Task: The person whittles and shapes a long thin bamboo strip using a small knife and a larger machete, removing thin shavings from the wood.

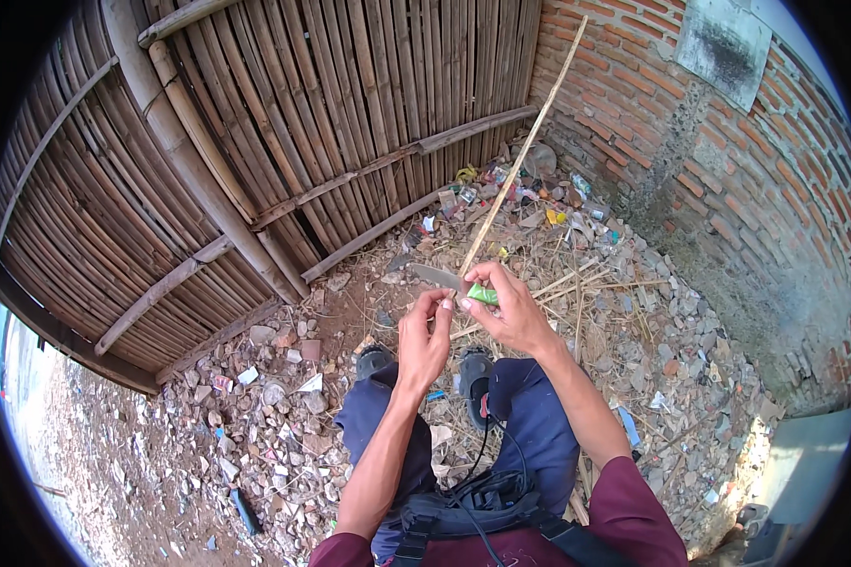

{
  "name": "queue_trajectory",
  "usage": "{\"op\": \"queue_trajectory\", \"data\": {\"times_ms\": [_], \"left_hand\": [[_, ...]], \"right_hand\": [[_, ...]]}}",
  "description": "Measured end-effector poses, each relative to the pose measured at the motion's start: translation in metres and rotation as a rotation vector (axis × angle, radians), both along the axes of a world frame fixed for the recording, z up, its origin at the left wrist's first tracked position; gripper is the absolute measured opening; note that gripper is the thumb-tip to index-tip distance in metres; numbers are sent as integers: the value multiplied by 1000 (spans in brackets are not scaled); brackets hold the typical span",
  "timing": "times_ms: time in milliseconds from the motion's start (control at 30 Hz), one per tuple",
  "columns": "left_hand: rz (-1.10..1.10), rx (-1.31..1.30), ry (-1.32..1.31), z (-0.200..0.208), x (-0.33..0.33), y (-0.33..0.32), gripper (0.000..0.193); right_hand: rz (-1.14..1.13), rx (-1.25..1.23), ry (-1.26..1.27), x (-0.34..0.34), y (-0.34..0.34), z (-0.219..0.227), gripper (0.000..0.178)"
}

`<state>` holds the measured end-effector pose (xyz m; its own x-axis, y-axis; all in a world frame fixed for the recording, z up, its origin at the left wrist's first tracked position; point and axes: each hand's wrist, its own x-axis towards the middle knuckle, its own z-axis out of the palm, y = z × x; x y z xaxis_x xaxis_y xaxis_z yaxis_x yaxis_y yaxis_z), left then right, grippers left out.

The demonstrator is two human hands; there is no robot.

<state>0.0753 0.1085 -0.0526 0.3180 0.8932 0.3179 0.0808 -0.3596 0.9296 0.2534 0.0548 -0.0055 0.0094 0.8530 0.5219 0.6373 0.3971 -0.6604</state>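
Currently in hand: one long pale strip (525, 146), apparently bamboo, and one knife (435, 276), at what looks like a cutting or trimming step.

Item: strip. Runs from your fingertips up and away to the right, its far end in front of the brick wall (624, 113).

Item: your left hand (423, 333). Thumb and forefinger pinched together, seemingly on the strip's near end; the contact is partly hidden.

Item: your right hand (515, 319). Fingers clamped around the knife's green handle (483, 294), blade pointing left across the strip, near your left fingertips. Whether your right fingers also touch the strip, you cannot tell from this view.

Item: surroundings. Slatted fence (378, 94) ahead and left; loose sticks (624, 283) on the rubble (274, 397) to the right.

Requirement, as judged: the next move calls for a firm left pinch, a controlled blade angle and fingertips clear of the edge.
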Motion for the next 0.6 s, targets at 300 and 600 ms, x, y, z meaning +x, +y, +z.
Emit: {"op": "queue_trajectory", "data": {"times_ms": [300,600], "left_hand": [[-57,-82,-49,3,-1,-1,23],[-114,-158,-180,7,-2,-3,22]], "right_hand": [[-69,47,46,7,-6,-8,29],[-39,189,-27,4,-5,-5,24]]}}
